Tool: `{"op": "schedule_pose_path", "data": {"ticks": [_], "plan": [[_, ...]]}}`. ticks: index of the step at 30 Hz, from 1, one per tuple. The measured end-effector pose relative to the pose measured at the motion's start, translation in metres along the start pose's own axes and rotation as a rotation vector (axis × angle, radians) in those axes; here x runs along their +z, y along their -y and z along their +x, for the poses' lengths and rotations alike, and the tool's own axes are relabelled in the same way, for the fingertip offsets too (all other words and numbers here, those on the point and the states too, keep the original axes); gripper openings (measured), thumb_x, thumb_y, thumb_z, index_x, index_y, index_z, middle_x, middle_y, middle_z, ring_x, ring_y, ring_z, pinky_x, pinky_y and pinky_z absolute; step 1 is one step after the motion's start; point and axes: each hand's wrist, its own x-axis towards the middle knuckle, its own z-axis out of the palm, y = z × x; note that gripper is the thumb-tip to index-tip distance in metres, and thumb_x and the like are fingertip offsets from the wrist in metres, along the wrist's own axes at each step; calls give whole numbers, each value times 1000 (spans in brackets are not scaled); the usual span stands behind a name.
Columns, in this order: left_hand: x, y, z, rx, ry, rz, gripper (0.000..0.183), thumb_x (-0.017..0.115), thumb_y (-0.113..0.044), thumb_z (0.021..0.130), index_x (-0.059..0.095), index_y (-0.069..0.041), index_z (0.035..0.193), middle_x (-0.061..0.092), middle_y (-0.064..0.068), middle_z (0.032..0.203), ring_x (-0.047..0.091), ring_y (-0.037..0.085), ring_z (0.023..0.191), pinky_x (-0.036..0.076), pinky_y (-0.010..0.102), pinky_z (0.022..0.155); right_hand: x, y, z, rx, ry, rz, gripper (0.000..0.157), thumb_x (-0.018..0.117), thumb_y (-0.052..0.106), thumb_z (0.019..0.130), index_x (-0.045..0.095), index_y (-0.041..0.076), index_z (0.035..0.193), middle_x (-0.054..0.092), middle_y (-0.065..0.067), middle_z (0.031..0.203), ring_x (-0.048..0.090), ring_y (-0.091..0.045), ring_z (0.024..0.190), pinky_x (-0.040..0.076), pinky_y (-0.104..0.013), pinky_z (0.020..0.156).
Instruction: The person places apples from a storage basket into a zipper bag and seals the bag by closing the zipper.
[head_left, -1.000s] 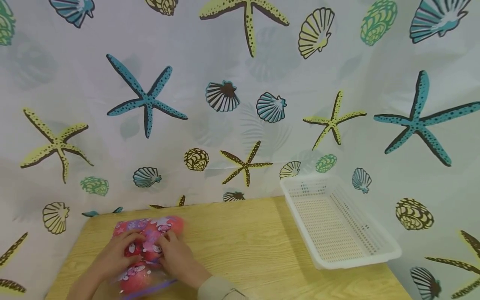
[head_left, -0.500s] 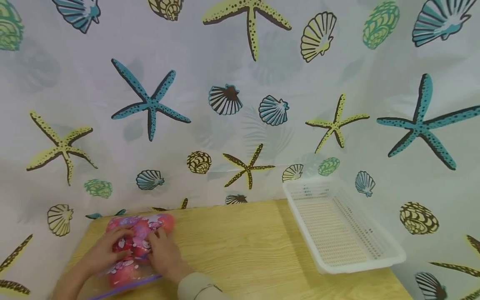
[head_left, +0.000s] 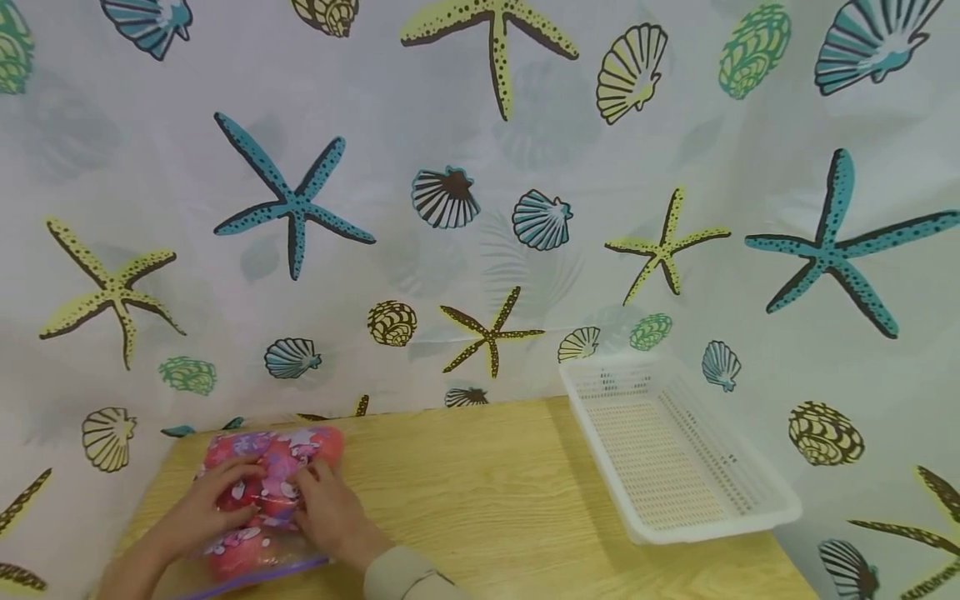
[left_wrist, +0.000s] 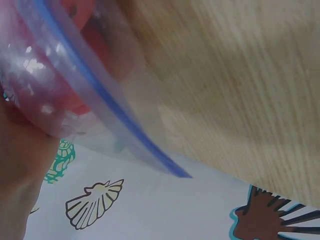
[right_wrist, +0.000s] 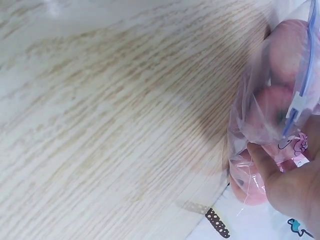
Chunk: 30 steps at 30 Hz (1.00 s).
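Observation:
A clear zip bag (head_left: 279, 468) printed with pink and purple cartoon figures lies at the left of the table, full of several red apples (right_wrist: 272, 110). From its left side my left hand (head_left: 210, 504) grips it, fingers bent over the top and thumb nearer me. On the right side my right hand (head_left: 332, 510) holds it, fingertips pressed into the plastic. The bag's blue zip edge (left_wrist: 107, 97) faces me, and its white slider (right_wrist: 296, 106) shows in the right wrist view. Most of my left hand is out of frame in the left wrist view.
At the right of the wooden table (head_left: 465, 492) stands a white perforated plastic basket (head_left: 712, 528), with nothing visible in it. Behind and beside the table hangs a white curtain (head_left: 420, 100) with starfish and shells.
Both hands and the bag have shifted a little to the left across the table. The zip edge now lies further left too. The basket stays where it was.

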Motion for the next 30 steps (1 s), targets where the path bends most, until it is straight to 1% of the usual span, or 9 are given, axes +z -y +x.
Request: {"op": "schedule_pose_path", "data": {"ticks": [2,6,12,14,18,23,26,28,30], "plan": [[2,1,-2,-6,-16,22,46,75,-33,76,58,-23,118,43,14,136,35,44,124,30,69,90,-1,1,-1,-9,7,18,45,71,29,80,52,29,121,46,11,111,50,-1,95,44,-9,75],[7,3,-5,-3,-59,38,47,76,-30,74,58,-24,116,43,12,136,34,43,125,28,69,92,-1,1,-2,-7,23,17,46,70,30,81,51,30,122,46,11,113,50,0,95,44,-9,74],[18,3,-11,44,-117,91,48,76,-29,74,57,-24,118,43,10,138,34,41,125,27,66,94,-2,-3,-7,-26,61,-9,46,68,33,82,48,29,124,43,10,116,51,-2,97,46,-10,71],[20,4,-12,45,-129,119,48,75,-30,75,56,-25,119,42,9,138,34,41,126,27,66,94,-3,-3,-8,-40,62,-4,47,68,33,83,47,28,125,43,9,117,51,-4,99,47,-11,72],[23,7,-14,30,-138,137,49,74,-32,76,55,-27,121,40,7,139,32,39,127,24,67,97,-4,-4,-10,-56,75,5,50,66,34,84,45,28,129,43,8,121,51,-5,104,47,-13,77],[25,10,-13,76,-182,157,47,74,-31,76,56,-24,119,44,8,134,36,38,124,27,65,95,-8,-6,-13,-75,103,-20,55,62,36,87,40,28,137,42,7,129,49,-6,113,48,-16,84],[27,9,-15,76,-184,169,46,73,-31,77,56,-24,119,43,8,136,34,37,124,23,64,102,-10,-6,-15,-75,127,-30,57,60,39,88,37,29,140,40,7,134,46,-8,121,50,-19,83],[28,8,-16,63,-179,189,46,72,-33,78,55,-24,120,42,9,138,31,38,127,14,63,108,-11,-8,-17,-73,135,-34,58,59,41,88,36,30,140,39,7,137,43,-11,126,51,-22,84],[28,6,-17,57,-173,213,46,71,-36,79,55,-24,121,40,10,139,26,39,130,5,60,112,-11,-10,-19,-72,133,-34,58,59,42,88,36,29,140,38,7,140,41,-13,129,52,-24,82]]}}
